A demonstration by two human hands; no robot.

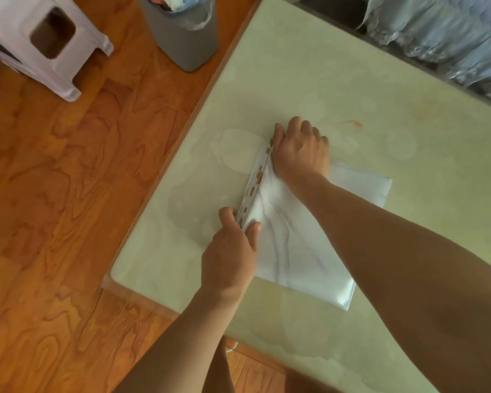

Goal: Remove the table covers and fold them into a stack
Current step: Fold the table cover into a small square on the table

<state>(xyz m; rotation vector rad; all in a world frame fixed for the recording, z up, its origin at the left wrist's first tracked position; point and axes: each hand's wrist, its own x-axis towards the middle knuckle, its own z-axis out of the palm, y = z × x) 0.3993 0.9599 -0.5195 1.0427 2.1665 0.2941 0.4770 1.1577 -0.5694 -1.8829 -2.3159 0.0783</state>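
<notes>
Your left hand [230, 251] pinches the near end of the cover's [301, 245] raised edge, thumb on the top side and fingers curled round the far side, so that grip is closed on the cloth. Your right hand [301, 148] sits at the far end of the same edge, at about 12 o'clock from the left one, knuckles up and fingers curled down over the cloth; it grips the cover there.

Between the two hands the edge stands up as a thin stack of layered folds, white with small brown marks along it. The rest of the cover spreads toward 4 o'clock as a flat, roughly square packet, smooth and slightly glossy white with faint grey creases, its corners crisp.

It lies near the middle of the counter [309, 66], a pale cream slab with a shiny, cloudy surface, a rounded corner at 7 o'clock and a small orange smear at 2 o'clock.

Off the counter, the floor [68, 194] is glossy orange wood-grain boards. At 11 o'clock stands a tapered grey bin [182, 46] lined with a plastic bag, and at 10 o'clock a pale plastic stool [54, 52]. Crinkled bluish plastic sheeting [451, 32] lies at 1 o'clock.
</notes>
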